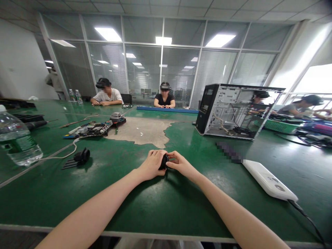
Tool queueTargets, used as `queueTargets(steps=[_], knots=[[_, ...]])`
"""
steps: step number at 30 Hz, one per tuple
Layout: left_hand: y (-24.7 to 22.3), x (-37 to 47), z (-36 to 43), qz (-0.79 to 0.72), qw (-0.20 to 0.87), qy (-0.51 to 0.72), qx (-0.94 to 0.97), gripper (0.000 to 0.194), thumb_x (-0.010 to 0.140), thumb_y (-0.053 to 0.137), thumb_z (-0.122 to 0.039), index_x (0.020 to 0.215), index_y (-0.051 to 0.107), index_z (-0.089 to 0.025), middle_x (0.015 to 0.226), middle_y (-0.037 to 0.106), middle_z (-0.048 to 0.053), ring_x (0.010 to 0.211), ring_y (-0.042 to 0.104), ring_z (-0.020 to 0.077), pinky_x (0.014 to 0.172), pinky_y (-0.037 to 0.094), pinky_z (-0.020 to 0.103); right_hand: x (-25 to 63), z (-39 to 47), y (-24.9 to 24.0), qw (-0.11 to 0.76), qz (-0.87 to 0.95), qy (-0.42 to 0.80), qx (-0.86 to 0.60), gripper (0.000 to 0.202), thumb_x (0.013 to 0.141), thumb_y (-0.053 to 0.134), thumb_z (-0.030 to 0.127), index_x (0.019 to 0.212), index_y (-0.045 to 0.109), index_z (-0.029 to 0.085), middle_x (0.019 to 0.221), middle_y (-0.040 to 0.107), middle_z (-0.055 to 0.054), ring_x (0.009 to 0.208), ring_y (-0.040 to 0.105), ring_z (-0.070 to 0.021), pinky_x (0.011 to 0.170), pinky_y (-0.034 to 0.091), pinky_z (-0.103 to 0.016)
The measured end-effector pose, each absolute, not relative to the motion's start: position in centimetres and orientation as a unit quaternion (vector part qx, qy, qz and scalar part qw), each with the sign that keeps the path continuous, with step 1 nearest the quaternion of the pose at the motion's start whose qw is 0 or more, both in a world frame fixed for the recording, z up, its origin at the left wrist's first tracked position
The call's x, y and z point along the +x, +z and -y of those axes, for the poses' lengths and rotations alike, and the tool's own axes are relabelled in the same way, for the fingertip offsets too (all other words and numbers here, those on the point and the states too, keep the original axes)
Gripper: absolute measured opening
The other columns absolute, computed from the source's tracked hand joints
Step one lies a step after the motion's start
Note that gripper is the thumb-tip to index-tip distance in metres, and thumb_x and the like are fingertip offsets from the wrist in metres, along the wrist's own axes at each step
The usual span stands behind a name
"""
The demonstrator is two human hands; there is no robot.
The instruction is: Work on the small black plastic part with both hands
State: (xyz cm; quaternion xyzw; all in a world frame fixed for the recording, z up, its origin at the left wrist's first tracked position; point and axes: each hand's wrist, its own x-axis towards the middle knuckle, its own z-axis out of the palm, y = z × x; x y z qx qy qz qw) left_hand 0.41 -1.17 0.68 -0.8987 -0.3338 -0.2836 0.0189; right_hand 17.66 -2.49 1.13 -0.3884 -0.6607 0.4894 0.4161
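Observation:
Over the middle of the green table, a small black rounded part [163, 162] sits between my two hands; its exact kind is hard to make out. My left hand [152, 164] is wrapped round it from the left, with fingers curled over the top. From the right, the fingertips of my right hand [178, 163] pinch at its side. To the left lies a black plastic piece [81, 156] with a round end and several long prongs. Farther back, a circuit board [89, 129] lies near a bare, peeled patch [145, 129] of the tabletop.
An open computer case [204, 112] stands at the back right. Closer in is a white power strip [269, 180] with a black cable. On the left stands a clear water bottle [19, 147]. A green basket [282, 127] is farther right. Several people sit around the table.

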Motion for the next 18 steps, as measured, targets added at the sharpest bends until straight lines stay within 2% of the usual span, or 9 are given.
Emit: queueTargets(steps=[4, 10, 18], knots=[[0.66, 0.38, 1.14, 0.333, 0.020, -0.282, -0.900, 0.059, 0.061, 0.060, -0.020, 0.114, 0.033, -0.018, 0.110, 0.049, 0.008, 0.102, 0.045, 0.0245, 0.089, 0.029, 0.038, 17.61, 2.73, 1.26, 0.424, 0.672, 0.495, -0.353, 0.038, 0.062, 0.070, 0.030, 0.088, 0.043, 0.022, 0.089, 0.054, 0.000, 0.083, 0.057, -0.0152, 0.078, 0.045, -0.034], [0.53, 0.40, 1.12, 0.333, 0.024, -0.282, -0.899, 0.058, 0.063, 0.060, -0.021, 0.114, 0.033, -0.017, 0.111, 0.049, 0.008, 0.103, 0.044, 0.0247, 0.089, 0.029, 0.038, 17.40, 2.95, 1.66, 0.443, 0.672, 0.464, -0.370, 0.028, 0.069, 0.063, 0.039, 0.082, 0.045, 0.021, 0.091, 0.054, -0.001, 0.083, 0.055, -0.0148, 0.076, 0.045, -0.033], [0.62, 0.45, 1.16, 0.336, 0.021, -0.284, -0.898, 0.058, 0.063, 0.060, -0.020, 0.114, 0.033, -0.018, 0.110, 0.049, 0.008, 0.101, 0.045, 0.0246, 0.089, 0.029, 0.038, 17.60, 2.39, 1.09, 0.425, 0.643, 0.481, -0.418, 0.039, 0.066, 0.065, 0.035, 0.095, 0.044, 0.020, 0.093, 0.053, -0.003, 0.080, 0.056, -0.0147, 0.080, 0.043, -0.037]])
